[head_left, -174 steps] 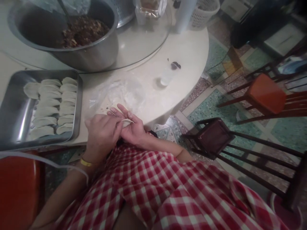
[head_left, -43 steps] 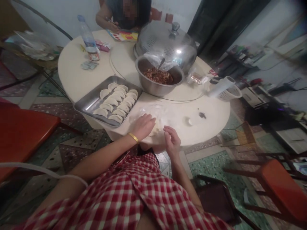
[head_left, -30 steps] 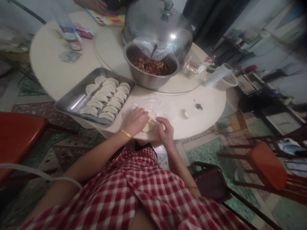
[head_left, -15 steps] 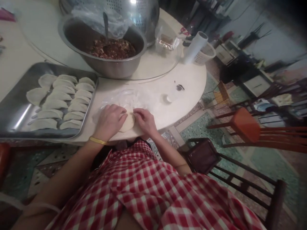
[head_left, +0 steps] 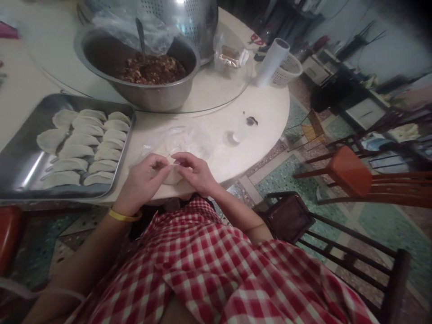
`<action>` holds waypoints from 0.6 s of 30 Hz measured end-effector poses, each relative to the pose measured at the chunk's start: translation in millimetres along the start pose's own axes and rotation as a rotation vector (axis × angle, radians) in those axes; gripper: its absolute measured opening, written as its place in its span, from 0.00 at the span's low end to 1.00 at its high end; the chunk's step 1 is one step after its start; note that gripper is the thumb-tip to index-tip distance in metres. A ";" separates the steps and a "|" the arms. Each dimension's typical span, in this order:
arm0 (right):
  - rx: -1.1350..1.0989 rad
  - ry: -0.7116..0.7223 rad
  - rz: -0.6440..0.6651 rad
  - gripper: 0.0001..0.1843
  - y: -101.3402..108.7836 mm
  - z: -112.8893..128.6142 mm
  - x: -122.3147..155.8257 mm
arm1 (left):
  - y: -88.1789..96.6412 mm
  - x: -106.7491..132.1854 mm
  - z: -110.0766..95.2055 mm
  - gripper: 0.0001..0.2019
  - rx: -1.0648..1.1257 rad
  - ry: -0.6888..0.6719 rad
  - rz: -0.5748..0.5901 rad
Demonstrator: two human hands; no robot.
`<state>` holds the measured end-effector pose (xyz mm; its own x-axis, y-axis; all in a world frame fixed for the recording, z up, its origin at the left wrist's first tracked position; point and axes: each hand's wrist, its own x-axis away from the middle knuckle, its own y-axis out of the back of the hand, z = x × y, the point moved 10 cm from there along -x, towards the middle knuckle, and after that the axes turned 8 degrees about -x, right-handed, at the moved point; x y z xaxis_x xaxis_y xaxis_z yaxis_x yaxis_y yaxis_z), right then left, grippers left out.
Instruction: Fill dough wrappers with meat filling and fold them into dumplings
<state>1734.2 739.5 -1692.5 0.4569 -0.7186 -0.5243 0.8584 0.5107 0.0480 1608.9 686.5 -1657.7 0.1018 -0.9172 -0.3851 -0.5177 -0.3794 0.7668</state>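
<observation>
A pale, round dumpling wrapper (head_left: 173, 177) lies between my hands near the table's front edge. My left hand (head_left: 143, 180), with a yellow bangle on its wrist, pinches the wrapper's upper edge with thumb and forefinger. From the other side my right hand (head_left: 197, 174) pinches the same edge, its fingertips close to the left ones. Whether filling is inside is hidden by the fingers. Just beyond my hands spreads a clear plastic sheet (head_left: 192, 137) with pale pieces on or under it. To the left, a metal tray (head_left: 22, 168) holds rows of folded dumplings (head_left: 79, 151).
A steel bowl (head_left: 158, 98) of dark minced filling, with a spoon (head_left: 140, 36) in it, stands behind on a glass turntable, before a perforated colander (head_left: 205, 27). At right are a plastic-wrap roll (head_left: 274, 63), a white basket (head_left: 286, 72) and a dark chair (head_left: 290, 218).
My hands have come together over the wrapper, its upper edge now gathered between both sets of fingertips. The view has shifted slightly.
</observation>
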 end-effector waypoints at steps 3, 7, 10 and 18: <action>-0.156 -0.022 0.028 0.17 -1.1 6.0 -8.1 | 2.3 8.5 13.5 0.17 0.178 0.152 0.031; -0.312 -0.083 0.048 0.19 5.4 15.9 -19.5 | 4.7 16.8 18.6 0.14 0.349 0.259 0.041; -0.360 -0.135 0.100 0.18 4.2 28.8 -27.8 | -2.4 16.9 19.1 0.13 0.699 0.363 0.023; -0.243 -0.136 0.376 0.20 -23.9 72.3 -62.3 | -36.9 -14.4 -1.3 0.21 1.306 0.369 0.054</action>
<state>1702.1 738.0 -1599.5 0.7660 -0.5099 -0.3915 0.5555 0.8315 0.0038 1627.6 713.6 -1679.8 0.1687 -0.9842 -0.0539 -0.9281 -0.1402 -0.3449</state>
